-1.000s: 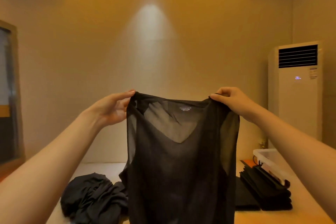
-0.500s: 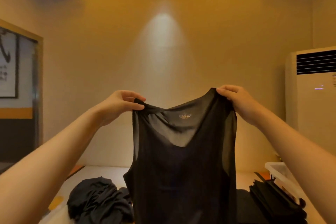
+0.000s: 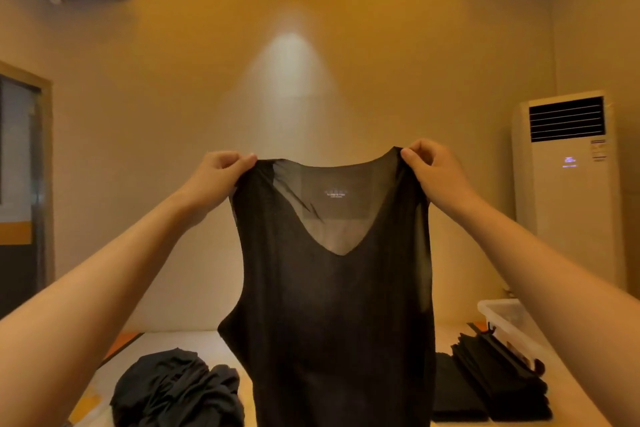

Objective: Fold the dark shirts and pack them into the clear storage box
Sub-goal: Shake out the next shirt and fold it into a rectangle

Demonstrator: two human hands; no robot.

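A thin dark sleeveless V-neck shirt (image 3: 332, 305) hangs in the air in front of me, spread by its two shoulder straps. My left hand (image 3: 214, 177) pinches the left strap and my right hand (image 3: 433, 170) pinches the right strap. Below on the table (image 3: 194, 340), a crumpled heap of dark shirts (image 3: 176, 388) lies at the left. A stack of folded dark shirts (image 3: 498, 381) sits at the right, beside the clear storage box (image 3: 502, 315). The hanging shirt hides the middle of the table.
A tall white air conditioner (image 3: 568, 191) stands at the right wall behind the box. A dark door with a frame (image 3: 24, 184) is at the far left. The plain wall lies straight ahead.
My view has tilted upward. Both hands have raised the shirt higher and pulled its straps wider apart, so the neckline now hangs flatter.
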